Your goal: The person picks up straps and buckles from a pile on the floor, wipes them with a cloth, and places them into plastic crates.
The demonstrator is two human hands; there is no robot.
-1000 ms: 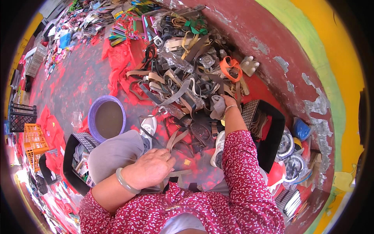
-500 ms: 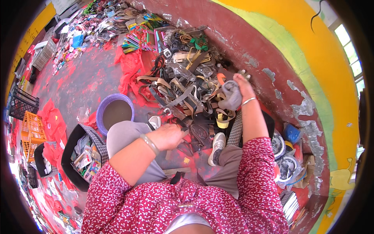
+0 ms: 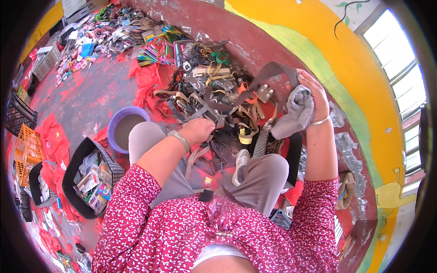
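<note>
My right hand (image 3: 315, 94), raised at the right, is closed around a grey cloth (image 3: 296, 113) and a dark brown belt (image 3: 273, 68). The belt arches from this hand leftward and drops over the heap of belts (image 3: 214, 77). Low at the near side of the heap, my left hand (image 3: 199, 131) is closed with its fingers around a strap of belt; its fingertips are partly hidden. A pale brown strap (image 3: 196, 159) hangs just below that hand. Buckles, an orange loop and a yellow roll (image 3: 247, 136) lie among the belts.
A purple basin (image 3: 111, 132) of murky water stands left of my knee. Beside it is a black bin (image 3: 75, 200) of small packages. Orange (image 3: 27, 150) and grey crates stand farther left. Mixed goods pile up at the far left; a peeling wall (image 3: 346, 118) runs along the right.
My right hand has risen to the right with the cloth, drawing the belt up into an arch. My left hand has moved up and slightly forward. My right knee has come into view.
</note>
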